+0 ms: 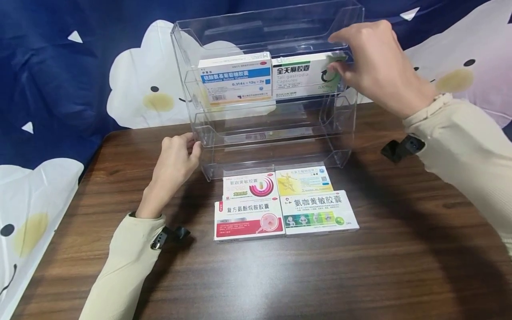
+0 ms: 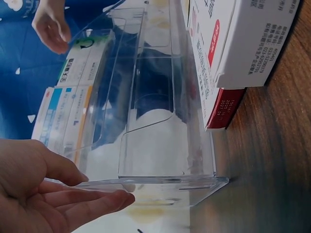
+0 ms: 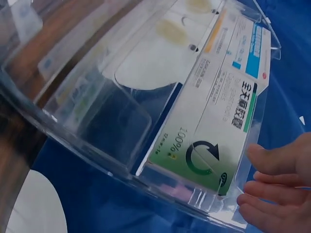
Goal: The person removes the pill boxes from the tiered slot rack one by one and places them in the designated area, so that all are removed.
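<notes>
A clear plastic tiered rack (image 1: 272, 151) stands on the table. My left hand (image 1: 176, 158) pinches its left side panel, thumb on one face and fingers on the other in the left wrist view. On an upper tier, a blue-and-white glucosamine capsule box (image 1: 236, 80) sits beside a green-and-white gastrodia capsule box (image 1: 298, 78). My right hand (image 1: 372, 62) is at the rack's upper right, thumb and fingers apart with nothing between them. In the right wrist view its thumb (image 3: 265, 158) is close to the green-and-white box's upper edge.
In front of the rack lie a red-and-white box (image 1: 248, 220), a white box with a green strip (image 1: 320, 213), a box with a pink ring (image 1: 250, 186) and a yellow-and-white box (image 1: 302, 180). A blue cloth with cloud faces (image 1: 92, 53) hangs behind the wooden table (image 1: 256, 280).
</notes>
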Available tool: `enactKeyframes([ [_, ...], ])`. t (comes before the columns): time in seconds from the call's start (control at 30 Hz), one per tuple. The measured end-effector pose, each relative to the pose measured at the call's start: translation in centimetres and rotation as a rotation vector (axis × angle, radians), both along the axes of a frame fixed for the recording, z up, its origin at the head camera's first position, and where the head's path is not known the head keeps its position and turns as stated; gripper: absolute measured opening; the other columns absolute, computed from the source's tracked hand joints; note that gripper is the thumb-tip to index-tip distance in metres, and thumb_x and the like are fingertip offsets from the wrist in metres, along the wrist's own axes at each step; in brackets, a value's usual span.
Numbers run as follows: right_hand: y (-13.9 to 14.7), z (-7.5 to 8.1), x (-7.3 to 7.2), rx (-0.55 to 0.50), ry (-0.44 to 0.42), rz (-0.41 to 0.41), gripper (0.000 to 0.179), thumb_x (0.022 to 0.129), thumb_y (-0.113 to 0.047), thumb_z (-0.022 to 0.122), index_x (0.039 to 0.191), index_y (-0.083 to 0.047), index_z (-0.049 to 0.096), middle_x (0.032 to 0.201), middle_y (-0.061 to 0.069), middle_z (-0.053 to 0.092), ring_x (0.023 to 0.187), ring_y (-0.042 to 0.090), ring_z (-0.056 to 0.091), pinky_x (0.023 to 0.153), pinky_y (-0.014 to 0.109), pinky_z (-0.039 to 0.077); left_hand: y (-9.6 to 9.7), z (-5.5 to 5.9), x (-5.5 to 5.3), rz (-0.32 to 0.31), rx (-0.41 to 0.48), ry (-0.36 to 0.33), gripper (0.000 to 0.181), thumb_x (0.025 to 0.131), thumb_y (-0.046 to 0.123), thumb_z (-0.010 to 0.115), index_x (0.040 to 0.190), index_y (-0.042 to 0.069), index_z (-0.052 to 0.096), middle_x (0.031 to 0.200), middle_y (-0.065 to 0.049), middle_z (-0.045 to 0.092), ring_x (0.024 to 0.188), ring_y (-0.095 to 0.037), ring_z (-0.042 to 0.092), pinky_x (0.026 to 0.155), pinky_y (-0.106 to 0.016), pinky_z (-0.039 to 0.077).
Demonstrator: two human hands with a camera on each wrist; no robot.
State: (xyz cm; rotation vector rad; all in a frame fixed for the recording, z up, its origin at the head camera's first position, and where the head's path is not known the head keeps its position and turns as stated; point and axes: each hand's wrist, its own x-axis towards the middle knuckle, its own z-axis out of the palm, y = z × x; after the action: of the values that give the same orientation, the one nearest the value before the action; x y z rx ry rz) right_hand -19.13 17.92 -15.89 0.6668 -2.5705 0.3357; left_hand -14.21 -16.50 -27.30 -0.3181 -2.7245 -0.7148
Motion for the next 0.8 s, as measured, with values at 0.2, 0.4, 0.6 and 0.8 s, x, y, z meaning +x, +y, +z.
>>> enactKeyframes([
  [0.2,-0.5,0.0,-1.1,0.015,-0.138,-0.032,0.044,0.089,-0.003,0.063,0.128,0.013,0.052,0.123,0.033,0.057,0.094,0.041,0.058,0.087,0.052,0.047,0.0,0.2,0.1,0.008,0.013,-0.025,0.023,0.09,0.004,0.049,0.093,-0.01,0.067,0.086,-0.023,0.071,0.08,-0.034,0.063,0.075,-0.045,0.049],
  [0.4,-0.7,-0.3,-1.8,0.002,-0.208,-0.045,0.039,0.089,0.001,0.061,0.125,0.014,0.054,0.12,0.033,0.058,0.096,0.039,0.058,0.084,0.053,0.049,-0.1,0.2,0.0,-0.011,0.033,-0.031,0.024,0.089,0.003,0.05,0.098,-0.011,0.068,0.091,-0.023,0.071,0.087,-0.035,0.067,0.079,-0.045,0.051],
  [0.6,-0.4,-0.1,-2.2,0.012,-0.21,-0.06,0.026,0.089,0.005,0.056,0.112,0.014,0.062,0.108,0.029,0.064,0.09,0.035,0.057,0.079,0.049,0.049,-0.1,0.1,-0.1,-0.011,0.024,-0.015,0.022,0.089,0.005,0.05,0.088,-0.008,0.068,0.083,-0.02,0.071,0.074,-0.032,0.06,0.071,-0.043,0.049],
  [0.8,-0.1,-0.1,-2.4,0.001,-0.2,-0.067,0.025,0.09,0.001,0.059,0.112,0.013,0.063,0.105,0.029,0.064,0.088,0.033,0.056,0.073,0.037,0.048,-0.1,0.1,-0.1,-0.013,0.029,-0.014,0.022,0.089,0.005,0.049,0.089,-0.008,0.068,0.082,-0.02,0.071,0.071,-0.03,0.057,0.07,-0.042,0.048],
])
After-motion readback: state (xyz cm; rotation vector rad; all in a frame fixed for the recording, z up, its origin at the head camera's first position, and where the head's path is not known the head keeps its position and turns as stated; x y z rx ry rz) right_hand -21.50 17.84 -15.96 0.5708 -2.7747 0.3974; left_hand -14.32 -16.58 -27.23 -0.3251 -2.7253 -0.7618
